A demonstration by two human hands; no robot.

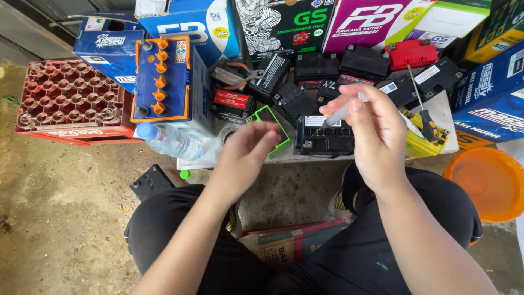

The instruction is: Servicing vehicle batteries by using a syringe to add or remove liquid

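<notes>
So the left hand [248, 150] is loosely curled, holding nothing I can make out. Right hand [371, 128] pinches a thin grey tool [339, 113], tip over a black battery [323, 136]. Farther back: water bottle [166, 140], more boxes [284, 24].

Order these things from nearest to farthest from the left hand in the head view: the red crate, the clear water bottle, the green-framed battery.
From the left hand:
1. green-framed battery, just above the fingertips, nearly touching.
2. clear water bottle, lying to the left.
3. red crate, far left on the floor.
</notes>
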